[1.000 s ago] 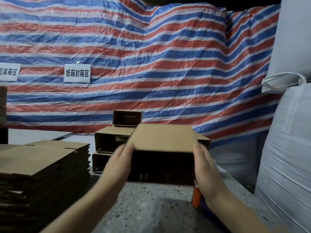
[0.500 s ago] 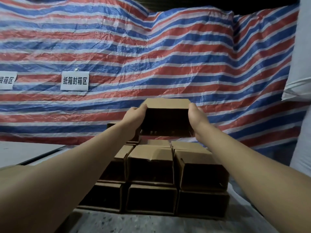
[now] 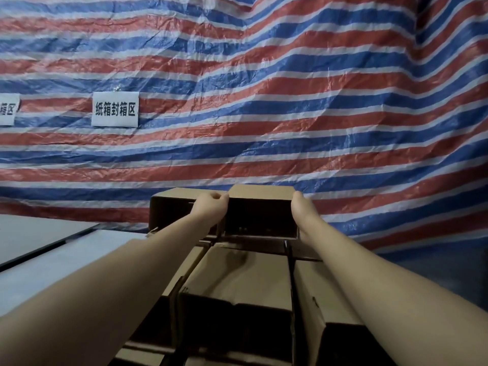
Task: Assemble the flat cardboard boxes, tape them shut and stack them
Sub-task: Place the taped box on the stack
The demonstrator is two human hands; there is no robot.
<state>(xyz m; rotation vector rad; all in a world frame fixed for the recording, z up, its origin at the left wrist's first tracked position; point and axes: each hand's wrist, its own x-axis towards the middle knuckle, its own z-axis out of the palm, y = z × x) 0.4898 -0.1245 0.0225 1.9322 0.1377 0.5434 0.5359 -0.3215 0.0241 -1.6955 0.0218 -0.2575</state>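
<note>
Box reaches the top of the stack
Left hand (image 3: 211,207) and right hand (image 3: 301,210) pinch the open cardboard box (image 3: 261,207) above stacked boxes (image 3: 237,281); any tape is unseen.

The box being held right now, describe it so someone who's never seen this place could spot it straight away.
Start at the striped red, white and blue tarp and drop to the stack of brown cardboard boxes below it. On the stack's top back row sit two open-fronted boxes; the held box is the right-hand one. Only it has the left hand and the right hand on its sides.
</note>
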